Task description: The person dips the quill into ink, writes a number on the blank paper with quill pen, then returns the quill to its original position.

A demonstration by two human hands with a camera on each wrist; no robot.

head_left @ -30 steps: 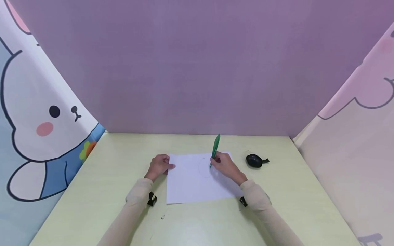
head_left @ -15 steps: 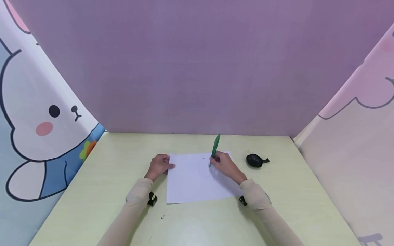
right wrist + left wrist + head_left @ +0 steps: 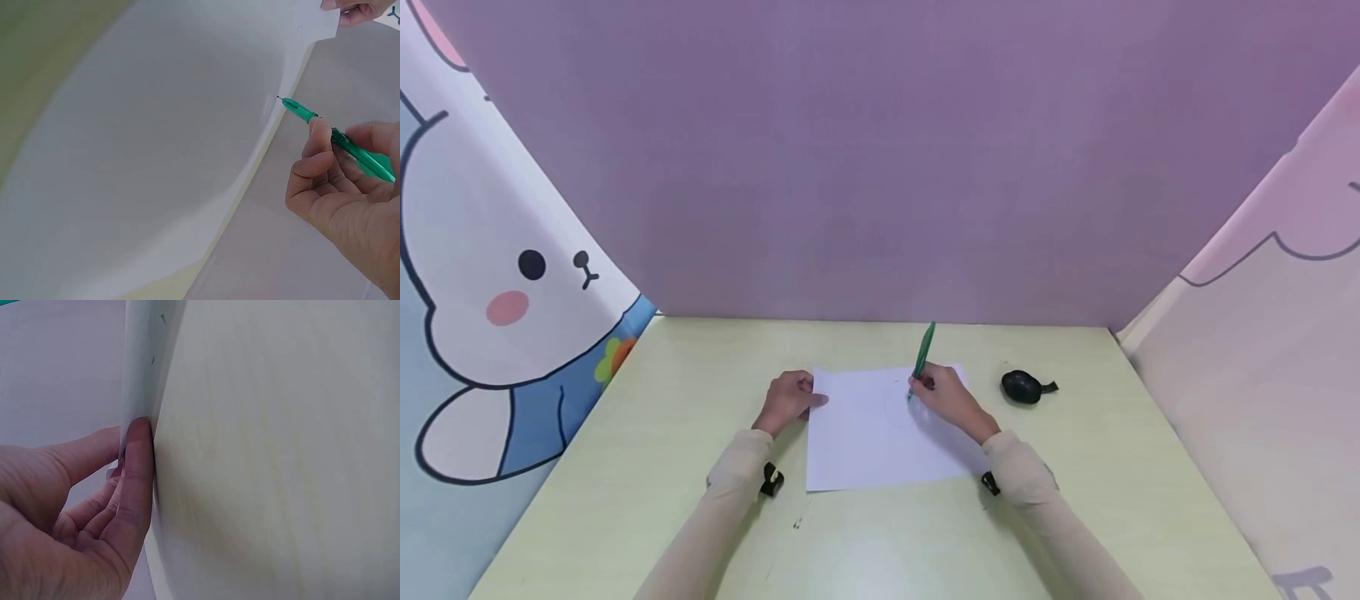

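A white sheet of paper (image 3: 857, 450) lies on the table, with a faint curved line near its upper middle. My left hand (image 3: 787, 398) pinches the sheet's left edge, the thumb over it; the left wrist view shows the paper's edge (image 3: 139, 369) running between thumb and fingers. Over the right part of the sheet, my right hand (image 3: 951, 400) grips a green pen (image 3: 924, 350), its upper end leaning away to the right. In the right wrist view the pen's (image 3: 369, 161) fine tip is right at the paper, with thumb and fingers round the barrel.
To the right of the paper sits a small black rounded object (image 3: 1022, 387) with a short tab. Behind the pale table (image 3: 880, 550) rises a purple panel (image 3: 880, 167). Cartoon-printed walls (image 3: 467, 333) flank both sides. Black wrist-worn pieces (image 3: 772, 481) hang below the sleeves.
The pen tip has shifted very slightly left and away from me with my right hand. My left hand keeps its place on the paper. The whole head view has tilted a little.
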